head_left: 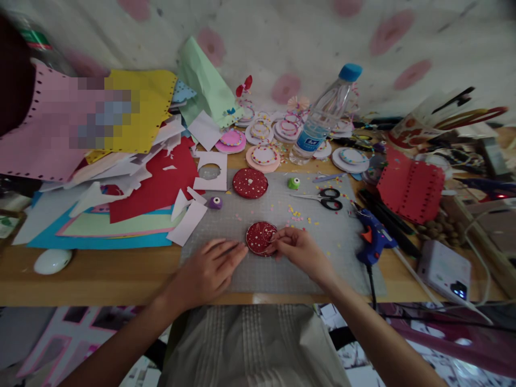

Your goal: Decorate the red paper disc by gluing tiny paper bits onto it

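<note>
In front of me a small dark red round disc (260, 238) with pale speckles lies on a grey cutting mat (250, 277). My left hand (212, 269) rests to its left, fingers stretched out, the tips at the disc's edge; it holds nothing that I can see. At the right side of the disc, my right hand (300, 248) is closed in a pinch on a thin loop (267, 234) that looks like wire. The fingertips partly cover it. Farther back sits a larger dark red speckled round piece (250, 183) with a small pale knob in the middle.
Behind the mat stand a water bottle (322, 118) and several paper discs with bead rings (263, 155). Scissors (322, 199), a green punch (294, 184) and a purple punch (215, 202) lie around. A blue glue gun (374, 236) is right; coloured paper (161, 183) piles up left.
</note>
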`<state>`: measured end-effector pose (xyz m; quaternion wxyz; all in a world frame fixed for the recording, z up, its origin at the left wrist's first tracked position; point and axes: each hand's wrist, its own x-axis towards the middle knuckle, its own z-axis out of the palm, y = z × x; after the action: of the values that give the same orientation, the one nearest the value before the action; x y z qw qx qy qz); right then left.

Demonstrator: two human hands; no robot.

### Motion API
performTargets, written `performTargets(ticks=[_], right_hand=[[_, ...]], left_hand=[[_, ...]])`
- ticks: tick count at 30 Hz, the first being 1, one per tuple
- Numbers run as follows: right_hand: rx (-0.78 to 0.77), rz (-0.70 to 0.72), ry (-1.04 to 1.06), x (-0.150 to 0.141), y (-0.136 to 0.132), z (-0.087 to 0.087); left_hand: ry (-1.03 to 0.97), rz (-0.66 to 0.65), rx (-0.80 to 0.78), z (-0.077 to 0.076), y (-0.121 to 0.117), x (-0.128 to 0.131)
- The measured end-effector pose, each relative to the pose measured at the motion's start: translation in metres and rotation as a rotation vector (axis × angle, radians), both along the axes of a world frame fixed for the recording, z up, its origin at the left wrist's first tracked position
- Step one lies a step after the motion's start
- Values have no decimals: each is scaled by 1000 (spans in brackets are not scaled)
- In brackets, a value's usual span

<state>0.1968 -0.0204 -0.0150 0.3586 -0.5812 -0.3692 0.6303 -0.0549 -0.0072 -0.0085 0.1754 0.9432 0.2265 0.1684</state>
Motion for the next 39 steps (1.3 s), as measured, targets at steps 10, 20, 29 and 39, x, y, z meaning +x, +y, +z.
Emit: performTargets(ticks=[10,20,29,39], right_hand=[[20,8,-5,0,-1,-4],[58,54,-35,4,-4,-3],[212,35,-189,5,-13,12],[209,45,-130,8,-12,16]], left_hand=[[-973,634,-1337,47,-4,17],[-994,547,-1189,54,-11,40],[-947,558,-1150,50,-12,57],[-630,821,-823,62,-9,-14]])
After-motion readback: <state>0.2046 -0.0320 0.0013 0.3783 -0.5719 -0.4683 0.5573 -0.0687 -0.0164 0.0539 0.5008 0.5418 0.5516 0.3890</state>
